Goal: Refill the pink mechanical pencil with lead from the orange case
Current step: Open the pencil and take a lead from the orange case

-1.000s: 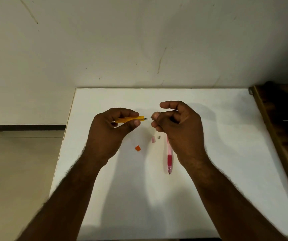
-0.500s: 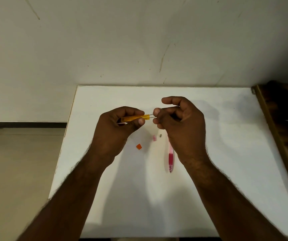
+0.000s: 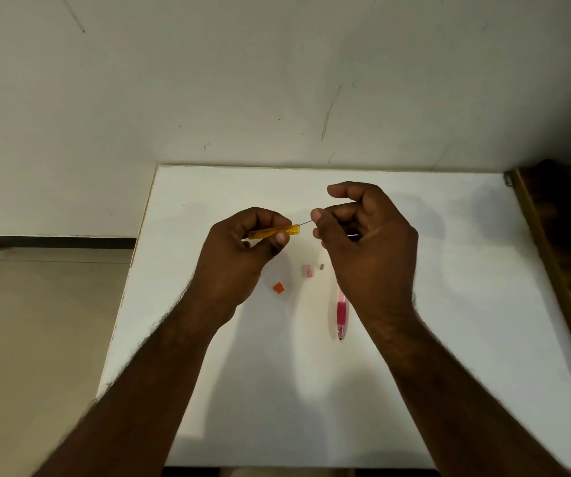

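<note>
My left hand (image 3: pixel 243 256) grips the slim orange lead case (image 3: pixel 277 232) above the white table (image 3: pixel 449 304), open end pointing right. A thin grey lead (image 3: pixel 305 222) sticks out of that end, and my right hand (image 3: pixel 363 242) pinches its far end between thumb and fingertips. The pink mechanical pencil (image 3: pixel 341 313) lies on the table below my right hand, tip toward me, its upper part hidden by the hand. The orange case cap (image 3: pixel 278 288), a small pink pencil cap (image 3: pixel 308 270) and a tiny grey piece (image 3: pixel 321 266) lie loose between the hands.
The table stands against a pale wall (image 3: pixel 277 80). A dark wooden piece of furniture (image 3: pixel 559 270) borders the table's right edge. Tiled floor (image 3: pixel 36 321) lies beyond the left edge.
My right hand has drawn away from the case to the right, so more of the lead shows between case and fingers. Both hands sit slightly higher over the table.
</note>
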